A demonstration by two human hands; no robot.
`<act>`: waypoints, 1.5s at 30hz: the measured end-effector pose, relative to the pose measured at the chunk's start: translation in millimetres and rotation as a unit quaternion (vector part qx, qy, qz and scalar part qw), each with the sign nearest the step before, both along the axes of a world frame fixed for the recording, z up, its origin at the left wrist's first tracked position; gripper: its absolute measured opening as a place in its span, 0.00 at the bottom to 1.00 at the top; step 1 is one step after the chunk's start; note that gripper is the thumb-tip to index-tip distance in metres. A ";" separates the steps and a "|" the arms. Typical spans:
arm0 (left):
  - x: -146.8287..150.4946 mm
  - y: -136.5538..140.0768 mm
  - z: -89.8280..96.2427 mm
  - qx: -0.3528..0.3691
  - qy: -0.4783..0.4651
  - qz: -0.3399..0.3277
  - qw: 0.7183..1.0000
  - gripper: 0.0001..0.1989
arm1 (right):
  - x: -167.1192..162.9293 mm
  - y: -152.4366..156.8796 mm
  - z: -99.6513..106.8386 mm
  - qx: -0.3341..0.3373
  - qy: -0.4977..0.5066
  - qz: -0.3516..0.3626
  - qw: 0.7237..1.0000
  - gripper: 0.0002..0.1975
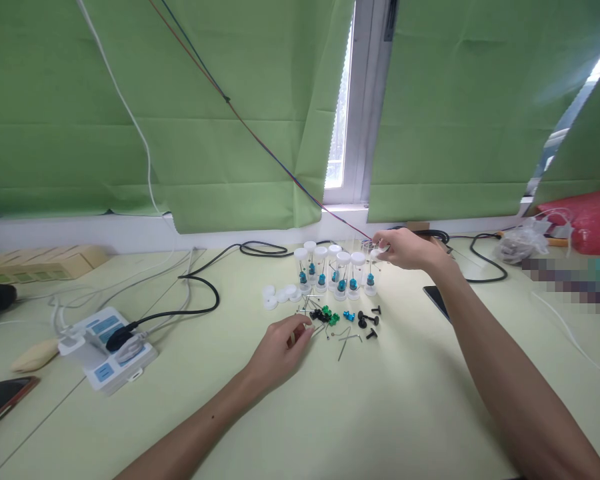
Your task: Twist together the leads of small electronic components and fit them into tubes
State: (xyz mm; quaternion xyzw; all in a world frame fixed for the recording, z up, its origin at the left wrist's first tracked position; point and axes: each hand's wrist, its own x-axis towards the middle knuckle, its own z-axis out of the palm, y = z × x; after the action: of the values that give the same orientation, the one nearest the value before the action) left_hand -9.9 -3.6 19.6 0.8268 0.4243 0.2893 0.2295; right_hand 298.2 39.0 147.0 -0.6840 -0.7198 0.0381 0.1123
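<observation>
A white cap is being held by the right hand at the top of the rightmost clear vial. Upright capped vials with blue parts are being grouped alongside, and loose lids, metal rods, green pieces and black screws are being spread in front.

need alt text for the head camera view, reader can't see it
A person's right hand is at the white cap of a clear tube, beside other capped tubes with blue parts inside; the left hand is near small black and green pieces on a pale table.
</observation>
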 end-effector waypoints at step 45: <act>-43.9 58.3 -15.0 0.087 0.065 0.149 0.983 0.10 | -67.8 -30.0 -2.1 0.018 0.039 0.195 0.980 0.12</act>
State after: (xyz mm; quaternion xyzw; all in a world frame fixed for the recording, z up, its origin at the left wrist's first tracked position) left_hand -53.8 54.6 4.6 0.7881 0.5300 0.3017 0.0832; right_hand 230.4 8.9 144.9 -0.5260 -0.8352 0.0733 0.1430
